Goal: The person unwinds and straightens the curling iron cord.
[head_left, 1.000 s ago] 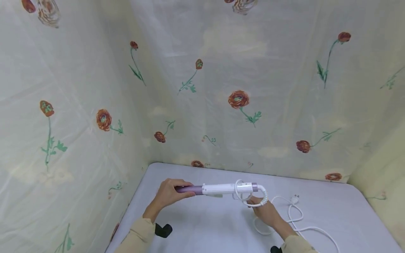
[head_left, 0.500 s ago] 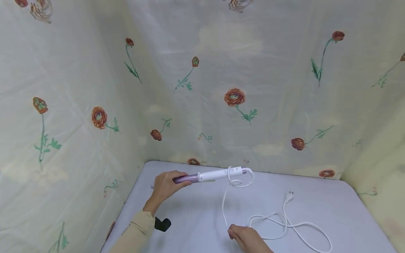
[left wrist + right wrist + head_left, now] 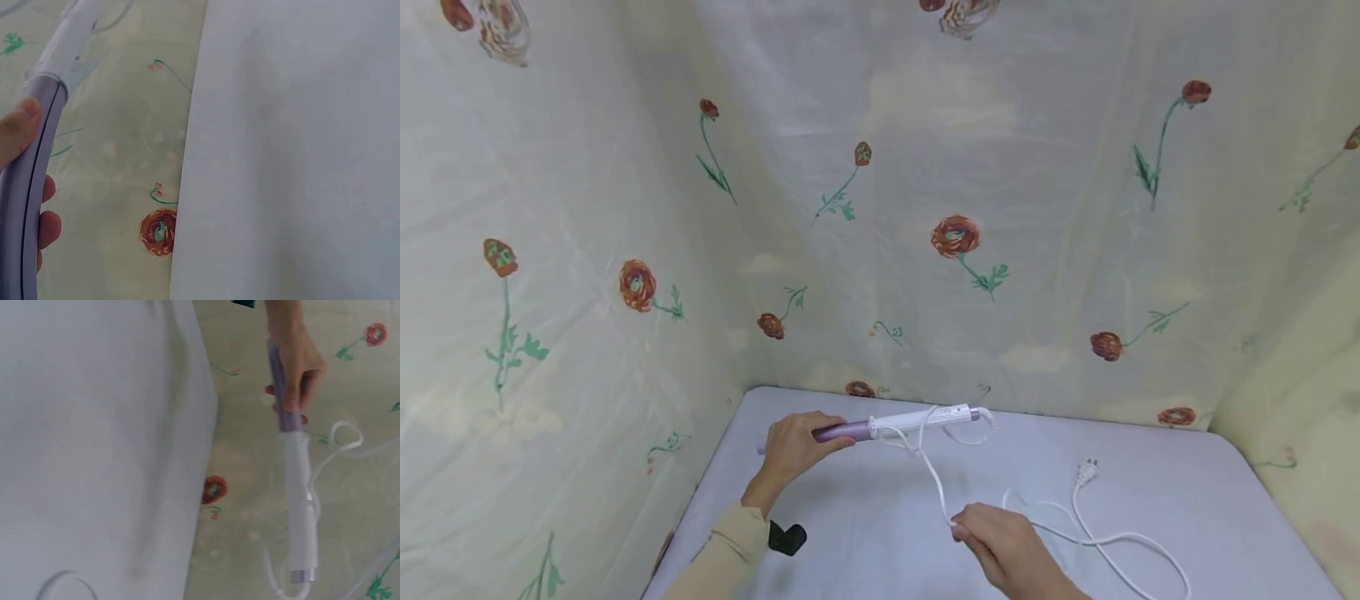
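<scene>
In the head view my left hand (image 3: 793,448) grips the purple barrel of a curling iron (image 3: 953,414). Its white handle points right, tilted slightly up, above the table. The left wrist view shows the thumb and fingers around the purple barrel (image 3: 31,150). My right hand (image 3: 1007,542) pinches the white power cord (image 3: 936,479) nearer the table's front. From there the cord runs up and loops around the handle, which the right wrist view also shows on the white handle (image 3: 299,475). The barrel's tip is mostly hidden behind my left hand.
The rest of the cord lies in loose loops on the white table (image 3: 850,533) at the right, ending in a two-prong plug (image 3: 1087,472). Flower-printed curtains (image 3: 1045,275) hang close behind the table and at both sides.
My right hand has left the handle's end and come forward, drawing the cord out. The cord's loop has shifted along the handle toward the barrel. The handle's end has tilted up.
</scene>
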Demonstrator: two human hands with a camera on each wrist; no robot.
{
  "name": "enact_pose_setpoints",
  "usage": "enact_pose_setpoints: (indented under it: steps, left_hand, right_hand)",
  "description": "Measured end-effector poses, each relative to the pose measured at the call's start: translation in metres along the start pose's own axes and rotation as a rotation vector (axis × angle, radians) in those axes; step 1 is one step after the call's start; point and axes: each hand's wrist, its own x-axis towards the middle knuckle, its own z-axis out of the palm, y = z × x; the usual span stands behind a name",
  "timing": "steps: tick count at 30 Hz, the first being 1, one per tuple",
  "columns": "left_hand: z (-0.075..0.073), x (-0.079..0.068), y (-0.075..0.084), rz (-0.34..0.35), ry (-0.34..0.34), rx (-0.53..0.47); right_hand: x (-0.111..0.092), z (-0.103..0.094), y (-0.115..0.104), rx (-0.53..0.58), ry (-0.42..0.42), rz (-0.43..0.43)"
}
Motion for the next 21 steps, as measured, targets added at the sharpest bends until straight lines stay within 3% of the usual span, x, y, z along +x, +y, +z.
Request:
enact_pose_setpoints:
  steps: [4, 10, 16, 21]
  left_hand:
    - [-0.001, -0.003, -0.001, 0.015, -0.051, 0.004]
    - [-0.004, -0.008, -0.002, 0.056, -0.144, -0.031]
    - [-0.009, -0.01, -0.007, 0.09, -0.245, -0.128]
    - [-0.013, -0.011, -0.009, 0.077, -0.313, -0.21]
  right_hand:
    - [0.026, -0.02, 0.016, -0.02, 0.075, -0.003]
    - [0.046, -0.046, 0.054, -0.118, 0.086, 0.17]
    - [0.043, -0.048, 0.093, -0.228, 0.021, 0.351]
    - [0.029, -0.034, 0.124, -0.268, -0.132, 0.52]
